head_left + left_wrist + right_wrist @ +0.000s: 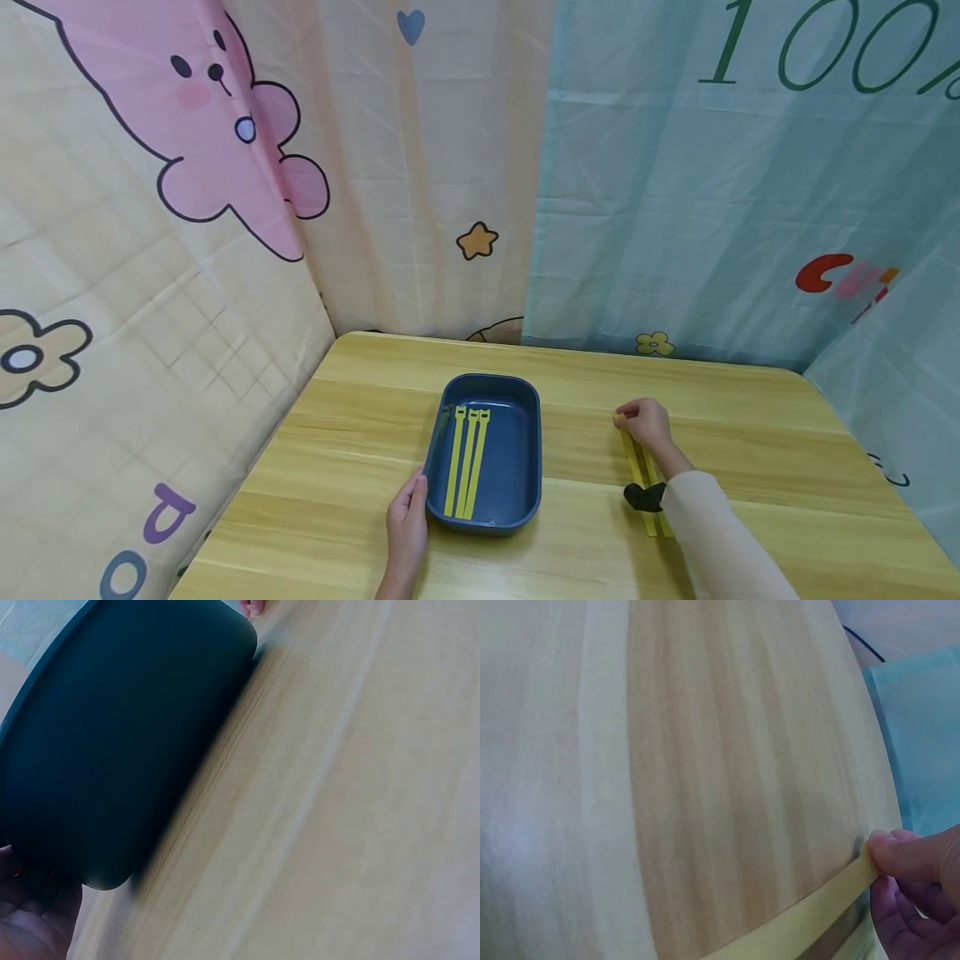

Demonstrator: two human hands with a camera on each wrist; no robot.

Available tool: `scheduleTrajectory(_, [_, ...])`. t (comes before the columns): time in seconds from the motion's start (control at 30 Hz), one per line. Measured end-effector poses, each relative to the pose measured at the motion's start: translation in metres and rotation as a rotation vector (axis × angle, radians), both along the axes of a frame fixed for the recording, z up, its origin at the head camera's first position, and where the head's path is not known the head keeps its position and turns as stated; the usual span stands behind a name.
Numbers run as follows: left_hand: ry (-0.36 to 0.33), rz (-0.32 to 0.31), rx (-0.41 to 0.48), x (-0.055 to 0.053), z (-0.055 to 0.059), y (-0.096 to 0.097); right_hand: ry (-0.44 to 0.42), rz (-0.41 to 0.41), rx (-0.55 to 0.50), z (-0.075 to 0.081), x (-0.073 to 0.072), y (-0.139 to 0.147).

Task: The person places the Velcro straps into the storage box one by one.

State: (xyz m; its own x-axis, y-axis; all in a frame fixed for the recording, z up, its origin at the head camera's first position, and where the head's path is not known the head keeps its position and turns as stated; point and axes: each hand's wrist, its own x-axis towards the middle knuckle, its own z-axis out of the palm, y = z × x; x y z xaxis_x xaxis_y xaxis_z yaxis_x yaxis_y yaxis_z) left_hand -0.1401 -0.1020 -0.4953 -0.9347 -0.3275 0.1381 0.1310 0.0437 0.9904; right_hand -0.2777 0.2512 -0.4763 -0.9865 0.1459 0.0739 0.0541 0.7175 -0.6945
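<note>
Your right hand [647, 423], right of centre in the frame, pinches the upper end of a yellow strip [634, 465] between thumb and fingers; forearm in from bottom right, pale sleeve [716, 521]. Second strip [650, 468] just beside it. Your left hand [407, 521], bottom centre, touches the lower left of the tray [513, 467]; can't tell if it grips. Three strips [471, 462] lie in the tray's left half. Wood-grain table [315, 475]; printed cloth [420, 167] behind, cream left, teal right
</note>
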Motion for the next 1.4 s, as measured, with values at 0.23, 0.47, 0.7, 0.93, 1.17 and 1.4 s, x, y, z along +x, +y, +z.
scheduleTrajectory(0.23, [0.009,-0.002,-0.012,-0.001,0.001,0.000,0.013,0.004,-0.073,0.008,0.001,0.003])
scheduleTrajectory(0.47, [0.000,0.005,-0.013,-0.003,0.002,0.000,-0.006,-0.010,-0.099,0.014,-0.001,0.003])
scheduleTrajectory(0.7, [0.012,0.012,-0.023,-0.003,0.002,-0.001,-0.029,-0.012,-0.149,0.020,0.003,0.002])
scheduleTrajectory(0.93, [0.080,0.022,-0.051,-0.002,0.001,0.001,-0.034,-0.006,-0.226,0.024,0.007,0.005])
scheduleTrajectory(1.17, [0.015,0.009,-0.020,-0.001,0.001,0.000,-0.043,-0.011,-0.282,0.030,0.010,0.005])
scheduleTrajectory(1.4, [-0.032,0.010,-0.014,0.000,0.002,0.000,-0.036,0.009,-0.276,0.040,0.014,0.002])
